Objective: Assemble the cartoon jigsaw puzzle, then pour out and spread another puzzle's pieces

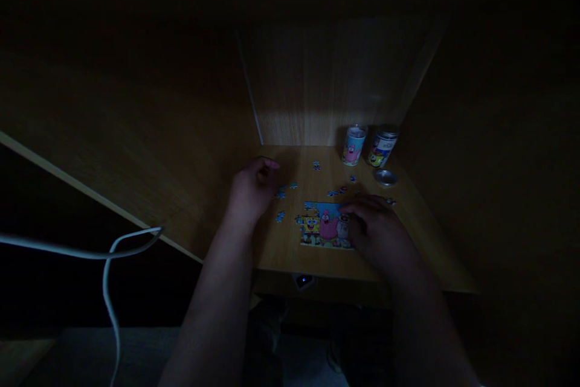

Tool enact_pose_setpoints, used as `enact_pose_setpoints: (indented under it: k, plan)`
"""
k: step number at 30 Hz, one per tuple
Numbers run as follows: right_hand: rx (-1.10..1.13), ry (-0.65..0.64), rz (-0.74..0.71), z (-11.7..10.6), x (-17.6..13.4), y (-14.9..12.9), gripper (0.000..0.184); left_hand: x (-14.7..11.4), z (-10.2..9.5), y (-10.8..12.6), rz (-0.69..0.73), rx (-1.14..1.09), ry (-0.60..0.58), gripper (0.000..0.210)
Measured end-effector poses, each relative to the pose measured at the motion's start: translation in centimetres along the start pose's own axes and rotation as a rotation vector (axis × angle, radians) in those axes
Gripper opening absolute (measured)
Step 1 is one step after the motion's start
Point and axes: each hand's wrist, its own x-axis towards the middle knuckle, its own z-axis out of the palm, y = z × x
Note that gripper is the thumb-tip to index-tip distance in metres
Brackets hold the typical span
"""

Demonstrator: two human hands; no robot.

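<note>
A partly joined jigsaw puzzle (328, 227) with yellow and pink cartoon figures lies on the wooden surface. My right hand (378, 230) rests over its right edge, fingers bent and apart, fingertips touching the picture; the hand hides that side. Left of the puzzle, my left hand (254, 188) is curled with thumb and fingers drawn together beside loose blue puzzle pieces (280, 192). Whether a piece is between those fingers is too dark to see. Another loose piece (280, 216) lies nearer me, and a small group of pieces (336, 191) sits just above the puzzle.
Two cartoon-printed tins stand at the back right, a pink-figured tin (353, 147) and a darker tin (382, 148). A round metal lid (385, 177) lies before them. Wooden panels enclose the surface. A white cable (109, 278) hangs at left. Light is very dim.
</note>
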Motion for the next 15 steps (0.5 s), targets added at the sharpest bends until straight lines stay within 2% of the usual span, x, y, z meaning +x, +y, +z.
enact_pose_setpoints:
  k: [4,5,10,15]
  plan:
    - [-0.004,-0.005,-0.008,0.0,0.0,0.1,0.032,-3.2,-1.7,-0.3,-0.04,0.099,0.107,0.017]
    - [-0.005,-0.007,-0.009,0.0,0.0,0.2,0.032,-3.9,-2.0,-0.6,-0.055,0.136,0.102,0.018]
    - [-0.029,-0.004,-0.001,0.3,-0.1,0.5,0.031,-4.6,-2.0,-2.4,-0.164,0.261,-0.034,0.021]
    - [-0.053,0.007,-0.015,0.4,-0.2,0.5,0.029,-4.0,-1.2,-2.1,-0.168,0.37,-0.149,0.026]
